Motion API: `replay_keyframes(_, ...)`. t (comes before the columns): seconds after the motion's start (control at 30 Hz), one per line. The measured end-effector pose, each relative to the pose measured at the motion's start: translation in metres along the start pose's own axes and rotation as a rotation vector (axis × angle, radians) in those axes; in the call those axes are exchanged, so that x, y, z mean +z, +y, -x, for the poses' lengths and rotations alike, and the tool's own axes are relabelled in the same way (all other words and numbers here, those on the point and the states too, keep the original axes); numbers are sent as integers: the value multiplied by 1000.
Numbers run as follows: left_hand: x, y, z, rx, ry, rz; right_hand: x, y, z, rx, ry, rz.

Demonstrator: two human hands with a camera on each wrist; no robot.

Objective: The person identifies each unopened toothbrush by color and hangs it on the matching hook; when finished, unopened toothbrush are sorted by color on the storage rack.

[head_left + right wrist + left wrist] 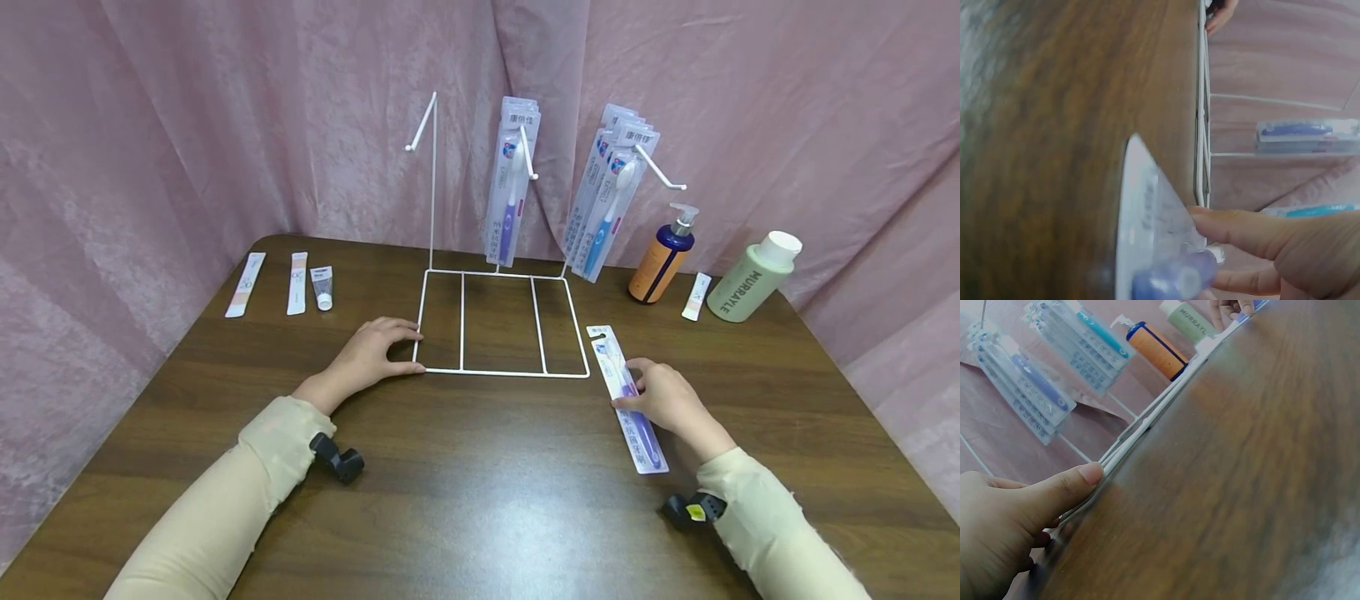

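At the front left corner of a white wire display rack [506, 374] is my left hand [369, 354], its thumb and fingers holding the base wire. In the left wrist view the thumb [1079, 481] lies against that wire. My right hand [663, 398] pinches a packaged purple toothbrush [647, 446] across its long edges, just right of the rack. The right wrist view shows the blister pack [1135, 231] close up over the table. Purple toothbrush packs [512, 183] hang from the rack's middle hook, and blue toothbrush packs [611, 196] from the right one. The left hook [422, 122] is bare.
An orange pump bottle [656, 262], a small white sachet [697, 297] and a green bottle with a white cap [753, 279] are at the back right. Two sachets [245, 285] and a small tube [322, 287] lie at the back left. A pink curtain [225, 108] hangs behind the table.
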State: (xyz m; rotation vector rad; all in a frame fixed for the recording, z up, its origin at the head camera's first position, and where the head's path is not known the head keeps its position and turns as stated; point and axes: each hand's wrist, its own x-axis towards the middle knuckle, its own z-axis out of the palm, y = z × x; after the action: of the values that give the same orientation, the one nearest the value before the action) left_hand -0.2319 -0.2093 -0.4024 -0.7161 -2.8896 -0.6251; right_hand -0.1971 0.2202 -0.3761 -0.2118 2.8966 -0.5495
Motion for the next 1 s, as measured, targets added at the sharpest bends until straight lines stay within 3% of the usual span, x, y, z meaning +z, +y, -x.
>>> replay_keyframes(0.4,0,0,1,-7,-5,1,0,7,-1,-25,19,-103)
replay_keyframes(0.67,0,0,2,-12,-6,5,2,10,2,39,26,-178)
replay_keyframes(1.0,1,0,1,3,8,2,-17,12,10,6,128,-215)
